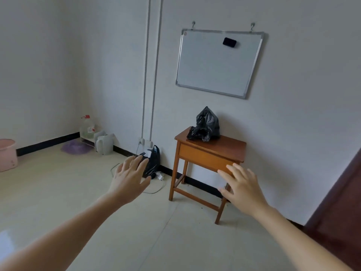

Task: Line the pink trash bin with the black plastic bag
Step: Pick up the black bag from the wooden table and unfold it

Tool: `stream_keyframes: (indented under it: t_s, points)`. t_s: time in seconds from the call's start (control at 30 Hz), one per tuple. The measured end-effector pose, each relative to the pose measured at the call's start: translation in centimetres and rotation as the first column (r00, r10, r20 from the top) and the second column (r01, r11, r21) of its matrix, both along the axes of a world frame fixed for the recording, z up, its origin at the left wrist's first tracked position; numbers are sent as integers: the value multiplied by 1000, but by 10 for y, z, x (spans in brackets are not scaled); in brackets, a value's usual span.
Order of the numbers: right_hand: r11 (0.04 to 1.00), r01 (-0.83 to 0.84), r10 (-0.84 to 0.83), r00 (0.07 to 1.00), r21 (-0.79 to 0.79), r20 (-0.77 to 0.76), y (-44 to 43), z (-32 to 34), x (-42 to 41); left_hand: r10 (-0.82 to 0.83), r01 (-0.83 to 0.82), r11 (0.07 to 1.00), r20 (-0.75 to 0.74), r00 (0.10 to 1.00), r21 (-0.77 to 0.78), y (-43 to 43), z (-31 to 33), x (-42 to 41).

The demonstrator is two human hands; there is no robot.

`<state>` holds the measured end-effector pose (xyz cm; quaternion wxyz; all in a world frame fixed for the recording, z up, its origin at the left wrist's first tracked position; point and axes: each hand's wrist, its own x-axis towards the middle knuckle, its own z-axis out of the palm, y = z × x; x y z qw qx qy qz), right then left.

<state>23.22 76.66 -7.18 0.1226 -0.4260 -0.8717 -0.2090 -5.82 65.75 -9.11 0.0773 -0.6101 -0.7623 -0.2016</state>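
Neither grip held anything: the left hand (130, 178) and right hand (243, 187) were both spread open in mid-air. The black plastic bag (205, 126) lay crumpled on the tabletop (230, 142) at one o'clock, untouched. The pink trash bin (7, 154), cut off by the frame at nine o'clock, looked unlined, so the whole task remained.

We find the table (211, 151) against the far wall, right of centre, with the plastic bag (205, 126) on its top near the wall; the whiteboard (218, 61) hangs above it; a second bag (151, 163) sits on the floor just left of the table; the trash bin (6, 154) stands at the far left edge, well apart; both hands, left (129, 180) and right (244, 188), are held out in front of us, empty.
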Motion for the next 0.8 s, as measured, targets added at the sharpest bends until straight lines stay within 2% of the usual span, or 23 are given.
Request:
stream_keyframes:
  t_s: [0.13, 0.3, 0.5, 0.57, 0.67, 0.8]
  points:
    - [998, 37, -41, 995, -47, -95, 74, 7, 22, -32, 32, 999, -3, 999, 15, 83, 6, 21]
    - [998, -6, -5, 984, -61, -179, 175, 22, 37, -46, 48, 998, -39, 998, 39, 197, 24, 45]
    - [991, -42, 21, 986, -124, -168, 284, 20, 28, 3, -3, 1000, -8, 1000, 7, 290, 13, 51]
    - [984, -46, 28, 994, -170, -102, 311, 7, 18, -30, 25, 998, -99, 995, -49, 314, -2, 43]
    - [984, -38, 29, 998, -176, -55, 356, -11, 4, -11, -15, 992, -215, 977, -123, 355, -9, 23]
    - [984, -50, 37, 996, -169, -81, 420, -12, -15, -12, 5, 999, -157, 988, -42, 423, 1, -1]
